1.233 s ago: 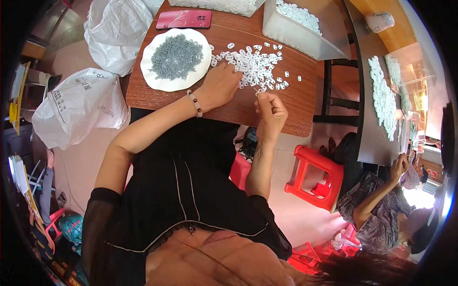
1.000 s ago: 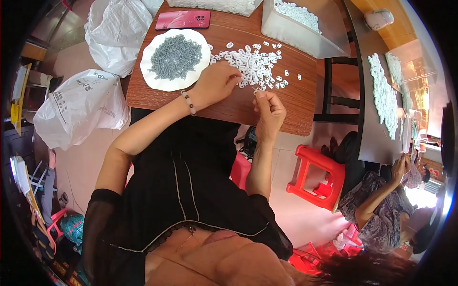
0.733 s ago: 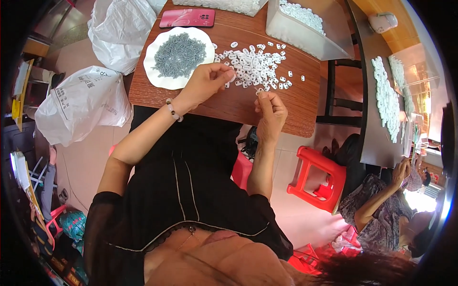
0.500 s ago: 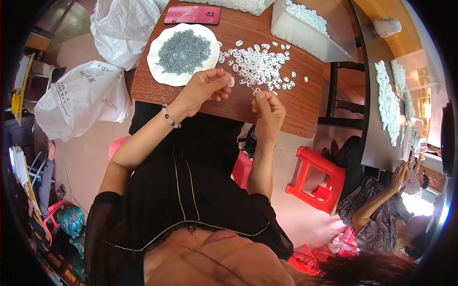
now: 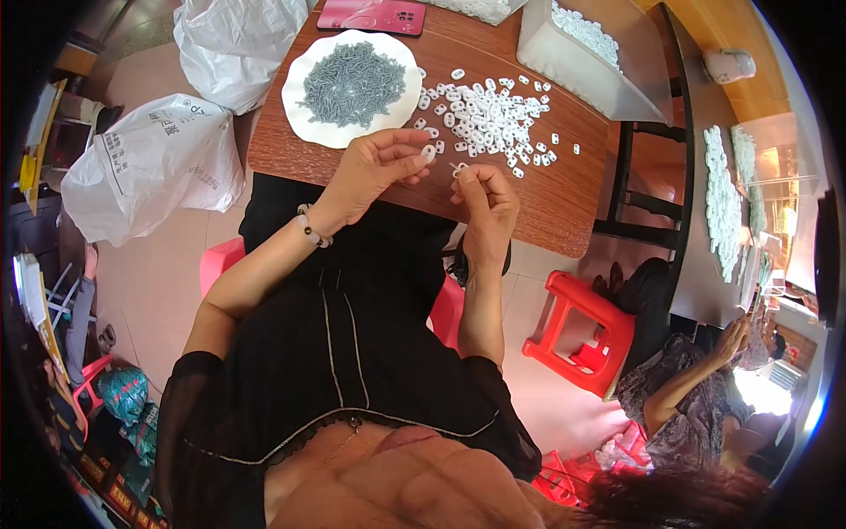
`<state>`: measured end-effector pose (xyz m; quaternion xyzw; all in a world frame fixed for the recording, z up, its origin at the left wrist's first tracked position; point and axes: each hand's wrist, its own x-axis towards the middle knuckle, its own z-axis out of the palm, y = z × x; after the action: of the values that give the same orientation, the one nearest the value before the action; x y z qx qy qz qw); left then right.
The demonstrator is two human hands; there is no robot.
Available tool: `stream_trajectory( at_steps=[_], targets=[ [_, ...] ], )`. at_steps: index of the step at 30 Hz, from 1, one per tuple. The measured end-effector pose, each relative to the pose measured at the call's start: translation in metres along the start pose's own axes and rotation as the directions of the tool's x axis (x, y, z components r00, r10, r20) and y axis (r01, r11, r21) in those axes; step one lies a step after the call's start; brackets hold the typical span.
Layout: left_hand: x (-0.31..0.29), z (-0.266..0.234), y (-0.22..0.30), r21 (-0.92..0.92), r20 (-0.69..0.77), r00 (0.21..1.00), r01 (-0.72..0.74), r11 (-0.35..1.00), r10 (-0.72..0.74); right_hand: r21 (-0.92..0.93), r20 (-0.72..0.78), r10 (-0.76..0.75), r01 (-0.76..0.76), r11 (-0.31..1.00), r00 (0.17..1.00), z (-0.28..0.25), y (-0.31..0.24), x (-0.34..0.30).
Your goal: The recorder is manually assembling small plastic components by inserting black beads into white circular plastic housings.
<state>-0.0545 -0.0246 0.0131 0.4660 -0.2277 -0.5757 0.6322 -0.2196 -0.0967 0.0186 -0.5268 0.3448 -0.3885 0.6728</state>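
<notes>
My left hand (image 5: 374, 172) pinches a small white oval plastic piece (image 5: 429, 152) between thumb and fingers. Close to it, my right hand (image 5: 489, 203) grips another small white plastic piece (image 5: 461, 168) at its fingertips; a thin bit juts from it toward the left hand, too small to make out. Both hands are over the near part of the wooden table (image 5: 564, 207). Just beyond them lies a loose heap of white two-holed pieces (image 5: 489, 119). A white wavy-edged plate (image 5: 293, 116) at the left bears a mound of small grey rod-like pieces (image 5: 352, 84).
A pink phone (image 5: 370, 16) lies behind the plate. A bin (image 5: 573, 75) of white pieces stands at the far right. White sacks (image 5: 159, 176) rest on the floor at left. A red stool (image 5: 577, 339) and a seated person (image 5: 679, 397) are at right.
My two hands have come closer together, the right one moving left with its white piece. The table and its contents have shifted slightly in view.
</notes>
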Motion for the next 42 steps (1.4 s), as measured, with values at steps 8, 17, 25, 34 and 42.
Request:
stream_trajectory(
  at_steps=[8, 17, 25, 34, 42],
  targets=[
    [-0.006, -0.003, 0.002, 0.104, -0.026, 1.0, -0.011, 0.995, 0.014, -0.056, 0.016, 0.019, -0.018, 0.998, 1.0, 0.008, 0.0, -0.001],
    [-0.008, -0.006, -0.004, -0.027, -0.016, 0.999, 0.033, 0.999, -0.034, 0.004, 0.031, 0.013, -0.013, 1.0, 0.999, 0.01, 0.001, -0.002],
    [-0.006, -0.001, -0.008, 0.109, 0.009, 0.999, 0.038, 0.993, -0.039, 0.018, 0.02, 0.022, -0.023, 1.0, 1.0, 0.012, 0.005, -0.002],
    [-0.001, 0.001, -0.023, -0.095, 0.008, 0.992, 0.124, 0.988, -0.123, 0.068, 0.111, 0.028, -0.035, 0.997, 0.993, 0.015, 0.008, -0.003],
    [-0.006, 0.004, -0.019, -0.038, 0.064, 0.997, 0.05, 0.998, -0.047, 0.105, 0.166, 0.022, -0.04, 0.994, 0.986, 0.017, 0.011, -0.005]
  ],
)
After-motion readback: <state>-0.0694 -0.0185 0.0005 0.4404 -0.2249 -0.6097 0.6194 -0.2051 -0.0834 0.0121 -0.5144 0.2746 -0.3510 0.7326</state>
